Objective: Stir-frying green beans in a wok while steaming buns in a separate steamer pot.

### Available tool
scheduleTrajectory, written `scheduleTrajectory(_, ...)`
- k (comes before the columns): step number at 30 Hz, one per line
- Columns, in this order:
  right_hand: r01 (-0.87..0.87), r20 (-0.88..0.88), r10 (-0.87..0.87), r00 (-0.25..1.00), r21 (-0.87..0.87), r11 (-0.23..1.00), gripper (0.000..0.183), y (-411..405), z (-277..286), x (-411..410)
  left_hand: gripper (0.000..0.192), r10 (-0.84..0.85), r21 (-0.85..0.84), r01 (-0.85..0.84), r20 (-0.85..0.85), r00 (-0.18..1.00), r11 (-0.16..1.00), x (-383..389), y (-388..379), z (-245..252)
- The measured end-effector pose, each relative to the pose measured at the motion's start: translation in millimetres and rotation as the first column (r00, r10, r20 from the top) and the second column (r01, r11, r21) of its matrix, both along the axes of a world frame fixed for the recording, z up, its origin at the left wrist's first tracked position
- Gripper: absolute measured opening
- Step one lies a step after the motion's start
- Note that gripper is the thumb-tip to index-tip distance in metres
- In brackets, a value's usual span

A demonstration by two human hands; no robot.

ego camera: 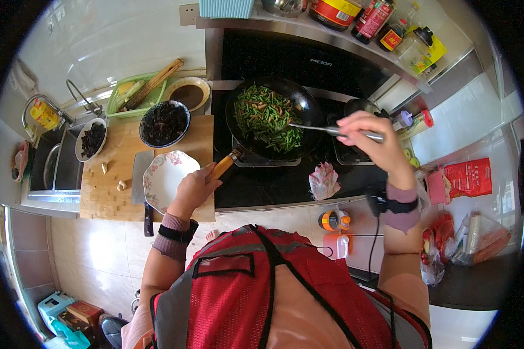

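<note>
My left hand (195, 190) grips the wooden handle (224, 165) of a black wok (308, 104) on the gas stove. In the wok lie chopped green stems (262, 115) mixed with small brown pieces. My right hand (371, 141) holds a metal spatula or ladle (316, 128) by its handle, and its working end is hidden among the greens. Just under my left hand, a white flower-patterned dish (165, 174) rests on the wooden cutting board (113, 203). A cleaver (140, 183) lies beside that dish, partly covered by it.
Dark fungus-like pieces fill a blue-rimmed bowl (165, 124) and a smaller white bowl (91, 139). Behind them stand a green basket (146, 104) and a dish of dark liquid (187, 96). A crumpled cloth (324, 182) lies on the stove's front. Bottles line the shelf (284, 19) above.
</note>
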State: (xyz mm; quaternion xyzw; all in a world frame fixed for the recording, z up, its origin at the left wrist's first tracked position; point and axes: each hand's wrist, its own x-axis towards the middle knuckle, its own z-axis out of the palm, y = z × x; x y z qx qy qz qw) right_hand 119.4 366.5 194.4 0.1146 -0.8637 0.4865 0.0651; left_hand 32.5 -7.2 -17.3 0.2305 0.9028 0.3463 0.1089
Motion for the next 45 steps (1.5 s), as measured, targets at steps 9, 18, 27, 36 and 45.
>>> scheduleTrajectory(9,0.177,-0.136,-0.169,0.976,0.05,0.983,0.009,14,-62,-40,0.053,-0.01,0.012,0.01,-0.015,1.0,1.0,-1,4,3)
scheduleTrajectory(18,0.692,0.019,-0.697,0.717,-0.136,0.709,0.043,39,-27,-56,0.054,0.01,0.007,-0.01,0.027,1.0,1.0,-1,2,2)
scheduleTrajectory(27,0.254,-0.314,-0.227,0.922,0.047,0.966,0.014,-8,-68,-56,0.052,0.009,-0.031,-0.008,0.013,1.0,0.999,1,3,6)
scheduleTrajectory(36,0.442,0.049,-0.497,0.866,-0.538,0.717,0.017,14,-86,-92,0.051,-0.006,-0.012,0.006,-0.003,1.0,1.0,2,7,13)
scheduleTrajectory(45,0.095,-0.1,-0.112,0.989,-0.162,0.982,0.015,-10,-41,-38,0.052,0.008,-0.002,-0.008,-0.035,0.999,1.0,2,-3,-1)
